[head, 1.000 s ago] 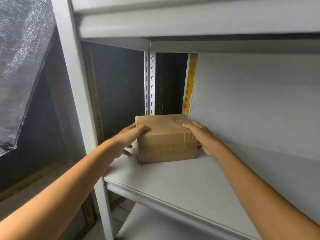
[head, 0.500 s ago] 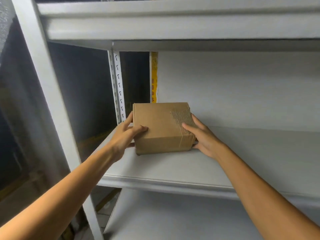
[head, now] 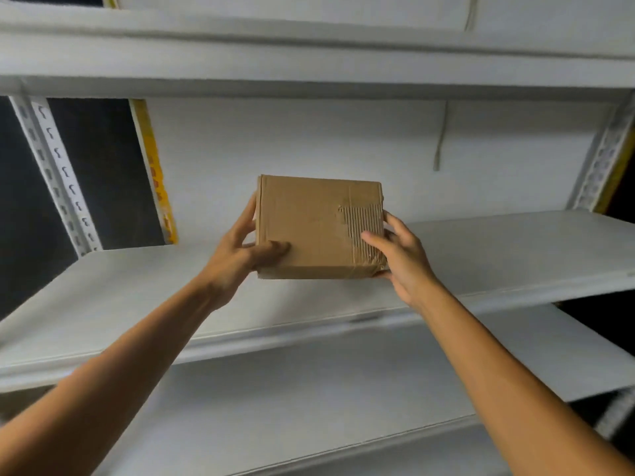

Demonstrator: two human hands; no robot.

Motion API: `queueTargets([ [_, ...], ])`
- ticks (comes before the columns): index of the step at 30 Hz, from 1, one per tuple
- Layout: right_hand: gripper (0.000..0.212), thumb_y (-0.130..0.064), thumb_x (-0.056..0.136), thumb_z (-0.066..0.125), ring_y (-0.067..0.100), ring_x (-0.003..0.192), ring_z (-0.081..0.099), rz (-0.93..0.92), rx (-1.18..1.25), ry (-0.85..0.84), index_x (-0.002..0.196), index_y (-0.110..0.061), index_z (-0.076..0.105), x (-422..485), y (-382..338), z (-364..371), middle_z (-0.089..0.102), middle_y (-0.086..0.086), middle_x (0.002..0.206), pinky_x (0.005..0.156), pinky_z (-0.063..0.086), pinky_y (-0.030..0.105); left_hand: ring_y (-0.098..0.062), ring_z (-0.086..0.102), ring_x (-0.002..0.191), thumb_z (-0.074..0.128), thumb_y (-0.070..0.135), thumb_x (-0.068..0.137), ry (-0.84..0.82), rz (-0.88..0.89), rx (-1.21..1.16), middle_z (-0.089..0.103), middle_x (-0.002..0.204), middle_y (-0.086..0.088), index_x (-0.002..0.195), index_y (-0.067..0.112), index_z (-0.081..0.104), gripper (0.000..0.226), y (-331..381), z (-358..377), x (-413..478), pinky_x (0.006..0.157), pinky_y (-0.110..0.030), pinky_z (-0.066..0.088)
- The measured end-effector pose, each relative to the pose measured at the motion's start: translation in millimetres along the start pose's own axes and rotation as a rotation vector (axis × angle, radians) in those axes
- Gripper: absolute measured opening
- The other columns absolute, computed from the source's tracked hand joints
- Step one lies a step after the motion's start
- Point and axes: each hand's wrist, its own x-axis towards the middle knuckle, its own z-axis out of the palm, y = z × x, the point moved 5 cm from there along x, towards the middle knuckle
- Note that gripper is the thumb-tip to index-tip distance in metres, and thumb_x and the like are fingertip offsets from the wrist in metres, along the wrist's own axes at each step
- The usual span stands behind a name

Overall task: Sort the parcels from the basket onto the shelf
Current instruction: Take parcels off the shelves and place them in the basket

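A brown cardboard parcel with a torn patch of bare corrugation on its right side sits between both my hands over the white middle shelf board. My left hand grips its left side, thumb on top near the front corner. My right hand grips its right side, thumb on the torn patch and fingers behind. Whether the parcel's base touches the board I cannot tell. No basket is in view.
A white shelf board runs overhead and another lies below. Slotted white uprights stand at the back left and back right. A yellow-edged panel leans behind the shelf at left. A white wall backs the shelf.
The view has swung right and up, so the parcel and both hands now sit further right along the shelf, away from the left upright. Both hands kept their hold throughout.
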Motion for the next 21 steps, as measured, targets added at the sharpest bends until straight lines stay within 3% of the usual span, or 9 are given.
queueTargets([
  [4,0.027,-0.010,0.088,0.066,0.008,0.080,0.071,-0.028,-0.019,0.122,0.113,-0.019,0.064,-30,-28,-89,0.075,-0.010,0.089,0.054,0.054,0.024,-0.009,0.064,0.103,0.080,0.039,0.063,-0.063,0.042,-0.060,0.054,0.131,0.010,0.136,0.059,0.033,0.088,16,82,12,0.078,-0.030,0.056],
  [10,0.027,-0.014,0.087,0.067,0.007,0.083,0.071,-0.060,-0.115,0.332,0.114,-0.018,0.064,-92,-64,-209,0.073,-0.005,0.099,0.058,0.054,0.023,-0.014,0.067,0.097,0.084,0.033,0.061,-0.167,0.046,-0.208,0.055,0.127,0.006,0.126,0.052,0.046,0.078,28,212,17,0.065,-0.024,0.054],
  [15,0.031,-0.017,0.087,0.068,0.014,0.097,0.069,-0.051,-0.204,0.504,0.118,-0.019,0.061,-155,-81,-294,0.070,-0.002,0.109,0.078,0.058,0.035,-0.016,0.068,0.097,0.085,0.035,0.055,-0.324,-0.001,-0.336,0.058,0.124,0.009,0.121,0.051,0.049,0.077,27,315,12,0.066,-0.025,0.055],
  [21,0.023,-0.018,0.089,0.066,0.001,0.084,0.069,-0.004,-0.214,0.729,0.109,-0.028,0.062,-237,-78,-371,0.072,-0.016,0.096,0.057,0.055,0.022,-0.009,0.063,0.105,0.082,0.034,0.062,-0.571,-0.050,-0.374,0.056,0.127,0.009,0.127,0.053,0.044,0.078,23,430,1,0.069,-0.024,0.054],
])
